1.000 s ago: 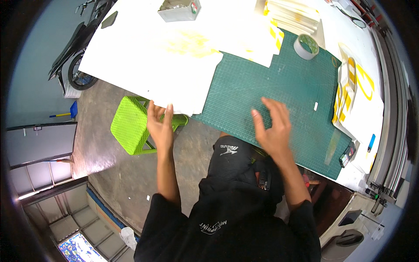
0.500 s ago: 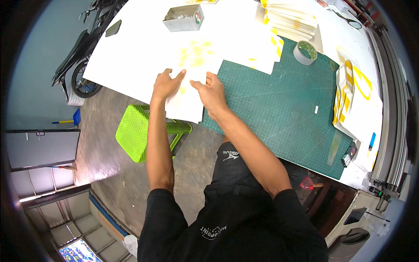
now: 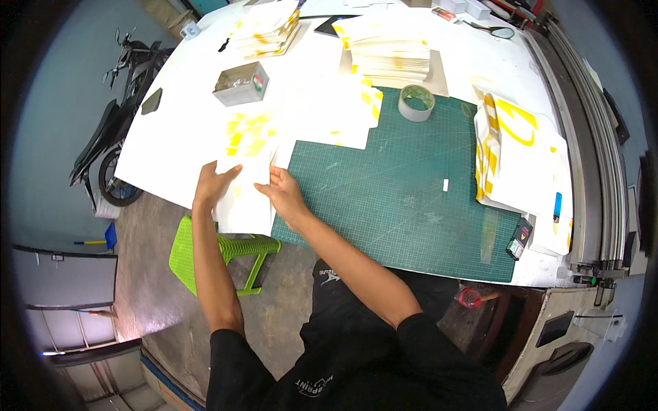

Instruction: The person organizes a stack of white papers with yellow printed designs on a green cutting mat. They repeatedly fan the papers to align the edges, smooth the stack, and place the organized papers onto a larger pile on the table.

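Observation:
A white paper piece with yellow print (image 3: 248,195), possibly folded in layers, lies at the near edge of the table, left of the green cutting mat (image 3: 384,198). My left hand (image 3: 214,183) grips its left side, thumb laid on top. On the opposite side my right hand (image 3: 282,196) pinches the right edge, thumb over the paper and fingers curled at the side. Some fingertips are hidden. More white and yellow sheets (image 3: 343,127) lie just beyond the mat's corner.
A roll of tape (image 3: 416,103) sits on the mat. Behind are a metal box (image 3: 241,83) and stacks of printed paper (image 3: 391,61). Folded yellow-white pieces (image 3: 510,147), a blue lighter (image 3: 557,207) and a small black box (image 3: 519,238) lie right. A green stool (image 3: 181,257) stands below.
The view has shifted, so more of the table's far side shows and the scene sits further left and lower. My hands remain on the same paper in nearly the same pose.

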### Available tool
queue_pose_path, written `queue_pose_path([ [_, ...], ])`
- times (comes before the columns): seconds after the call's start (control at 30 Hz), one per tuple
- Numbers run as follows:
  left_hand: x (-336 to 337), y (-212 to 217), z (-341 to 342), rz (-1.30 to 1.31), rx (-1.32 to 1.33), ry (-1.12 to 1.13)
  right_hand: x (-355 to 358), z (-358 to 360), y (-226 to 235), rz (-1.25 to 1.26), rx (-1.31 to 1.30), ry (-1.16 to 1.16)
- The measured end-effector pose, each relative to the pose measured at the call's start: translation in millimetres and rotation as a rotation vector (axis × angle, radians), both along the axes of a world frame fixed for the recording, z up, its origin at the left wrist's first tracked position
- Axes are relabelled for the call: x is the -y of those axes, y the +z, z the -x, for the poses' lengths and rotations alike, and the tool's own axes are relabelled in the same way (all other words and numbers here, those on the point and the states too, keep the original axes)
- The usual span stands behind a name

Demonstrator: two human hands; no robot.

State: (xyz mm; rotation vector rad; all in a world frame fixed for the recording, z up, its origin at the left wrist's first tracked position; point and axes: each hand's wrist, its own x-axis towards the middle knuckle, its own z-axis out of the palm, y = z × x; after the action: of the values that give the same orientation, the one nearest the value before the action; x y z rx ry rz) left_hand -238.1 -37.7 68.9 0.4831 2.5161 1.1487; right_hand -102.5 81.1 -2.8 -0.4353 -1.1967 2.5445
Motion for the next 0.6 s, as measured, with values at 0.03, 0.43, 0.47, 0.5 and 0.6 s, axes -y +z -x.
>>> queue_pose_path([
  [0.03,-0.2,13.4,-7.5,0.087,-0.163,-0.054,-0.1,-11.7,0.6,-0.210,0.012,-0.071],
  [0.43,-99.7,109.3,-163.0,0.117,-0.733,-0.918,-153.9,-250.8,64.5,-1.028,0.107,-0.579],
  [0.47,-110.5,102.1,-171.9,0.099,-0.746,-0.966,-164.7,-264.5,70.9,-1.088,0.127,-0.573],
  [0.5,-121.5,92.1,-180.1,0.079,-0.762,-1.017,-173.8,-278.3,71.7,-1.099,0.165,-0.497],
  [0.6,-146.3,65.5,-202.6,0.132,-0.863,-1.087,-197.3,-313.5,63.2,-1.023,0.213,-0.253],
])
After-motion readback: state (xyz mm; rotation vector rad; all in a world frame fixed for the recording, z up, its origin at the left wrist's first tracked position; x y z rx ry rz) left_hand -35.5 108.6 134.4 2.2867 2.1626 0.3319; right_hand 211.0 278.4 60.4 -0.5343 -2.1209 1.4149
